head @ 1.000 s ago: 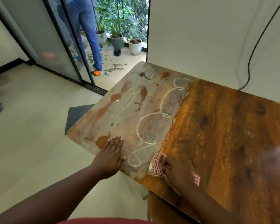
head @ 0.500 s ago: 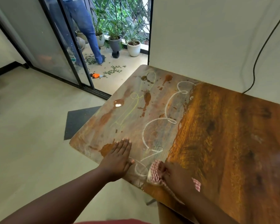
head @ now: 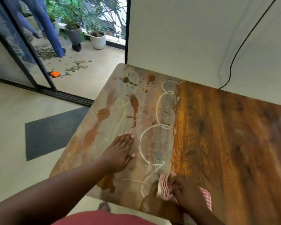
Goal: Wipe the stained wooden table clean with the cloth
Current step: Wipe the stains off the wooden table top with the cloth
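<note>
1. At far left, a sliding glass door (head: 15, 51) stands open onto a balcony, where a person in blue trousers (head: 47, 28) stands among scattered leaves (head: 76, 67), with an orange tool (head: 55, 73) lying near the door track.
2. A grey plant pot (head: 73, 35) and a white plant pot (head: 97, 39) stand side by side beyond the leaves.
3. A dark floor mat (head: 49, 132) lies on the pale floor just beside the table's left edge.
4. The wooden table (head: 225, 143) is dull on its left part, marked with brown stains (head: 134, 104), a yellow chalk squiggle (head: 120, 111) and white chalk loops (head: 152, 138); its right part is glossy and clean.
5. The left hand (head: 120, 153) lies flat, palm down with fingers extended and close together, on the stained part between the brown stains and the white loops.
6. The right hand (head: 183, 192) presses a bunched red-and-white checked cloth (head: 165, 184) against the tabletop near the front edge, at the boundary between dull and glossy wood; the hand covers much of the cloth.
7. A black cable (head: 240, 46) hangs down the white wall (head: 185, 38) behind the table's far right edge.
</note>
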`<state>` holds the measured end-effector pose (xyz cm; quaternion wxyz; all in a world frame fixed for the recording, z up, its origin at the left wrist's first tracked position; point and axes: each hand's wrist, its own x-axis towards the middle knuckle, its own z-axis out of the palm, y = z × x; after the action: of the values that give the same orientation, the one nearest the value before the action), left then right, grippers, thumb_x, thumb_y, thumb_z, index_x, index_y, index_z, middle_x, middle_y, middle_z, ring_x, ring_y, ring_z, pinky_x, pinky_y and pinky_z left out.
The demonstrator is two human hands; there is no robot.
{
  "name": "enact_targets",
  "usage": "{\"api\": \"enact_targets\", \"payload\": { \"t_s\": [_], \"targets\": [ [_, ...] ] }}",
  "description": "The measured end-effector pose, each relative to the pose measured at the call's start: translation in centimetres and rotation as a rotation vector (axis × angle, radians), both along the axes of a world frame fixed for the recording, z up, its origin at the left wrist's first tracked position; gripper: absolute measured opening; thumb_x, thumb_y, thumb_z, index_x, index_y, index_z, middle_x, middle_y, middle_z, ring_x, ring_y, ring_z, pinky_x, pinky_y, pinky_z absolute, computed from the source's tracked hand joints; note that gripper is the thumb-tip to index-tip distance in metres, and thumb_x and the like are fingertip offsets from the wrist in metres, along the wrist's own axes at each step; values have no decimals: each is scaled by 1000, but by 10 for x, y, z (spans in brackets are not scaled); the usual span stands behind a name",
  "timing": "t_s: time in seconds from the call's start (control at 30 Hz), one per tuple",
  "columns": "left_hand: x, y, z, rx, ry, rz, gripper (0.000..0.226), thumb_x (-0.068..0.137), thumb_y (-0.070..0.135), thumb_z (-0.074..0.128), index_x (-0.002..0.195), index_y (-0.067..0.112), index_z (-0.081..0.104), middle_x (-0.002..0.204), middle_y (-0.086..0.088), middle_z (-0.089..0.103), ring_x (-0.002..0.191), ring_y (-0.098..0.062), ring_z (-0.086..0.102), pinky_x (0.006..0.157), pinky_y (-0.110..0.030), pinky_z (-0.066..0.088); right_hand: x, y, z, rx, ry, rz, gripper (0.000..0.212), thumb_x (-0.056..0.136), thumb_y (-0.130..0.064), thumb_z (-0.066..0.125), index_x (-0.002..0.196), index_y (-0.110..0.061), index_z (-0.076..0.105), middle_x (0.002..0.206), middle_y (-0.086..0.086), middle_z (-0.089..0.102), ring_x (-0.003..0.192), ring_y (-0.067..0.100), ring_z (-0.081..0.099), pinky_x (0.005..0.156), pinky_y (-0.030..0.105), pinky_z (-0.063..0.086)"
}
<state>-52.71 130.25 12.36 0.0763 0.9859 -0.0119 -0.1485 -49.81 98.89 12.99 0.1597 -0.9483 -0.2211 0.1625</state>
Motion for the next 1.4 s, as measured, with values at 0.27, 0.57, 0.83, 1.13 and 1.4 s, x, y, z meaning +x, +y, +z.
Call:
{"api": "enact_targets", "payload": {
  "t_s": [0.27, 0.57, 0.83, 1.13, 1.4],
  "targets": [
    [35, 11, -14, -82, -29, -185, 71, 98, 58, 5, 144, 15, -27, 150, -4, -31, 141, -18, -30, 110, -29, -27, -73, 56, -10, -35, 139, 148, 43, 80, -43, 50, 122, -50, 43, 137, -14, 42, 111, 20, 48, 92, 35, 38],
    [56, 2, -16, -125, -87, -261, 71, 100, 55, 9, 146, 11, -23, 151, -5, -29, 140, -18, -31, 109, -29, -29, 11, 51, 4, -116, -29, -409, 31, 95, -26, 46, 126, -22, 52, 128, 8, 52, 111, 25, 49, 97, 37, 39],
    [67, 7, -22, -160, -101, -252, 73, 98, 57, 6, 145, 11, -24, 153, -6, -28, 142, -19, -29, 114, -31, -23, -48, 44, 4, -51, 154, -2, 41, 79, -32, 49, 118, -42, 55, 112, -9, 51, 98, 14, 52, 81, 24, 36],
    [98, -2, -28, -183, -126, -174, 73, 98, 56, 8, 151, 13, -17, 159, -8, -21, 137, -17, -35, 102, -24, -34, 64, 80, -7, 53, -28, -408, 30, 91, -19, 53, 120, -24, 61, 121, 6, 57, 104, 25, 53, 84, 30, 40],
    [139, -15, -23, -168, -238, -70, 80, 90, 59, -7, 153, 9, -7, 162, -12, -10, 146, -20, -23, 114, -31, -23, 16, 33, -4, 104, 39, -65, 30, 73, -27, 64, 100, -37, 70, 99, -4, 65, 86, 21, 63, 71, 30, 48]
  ]
}}
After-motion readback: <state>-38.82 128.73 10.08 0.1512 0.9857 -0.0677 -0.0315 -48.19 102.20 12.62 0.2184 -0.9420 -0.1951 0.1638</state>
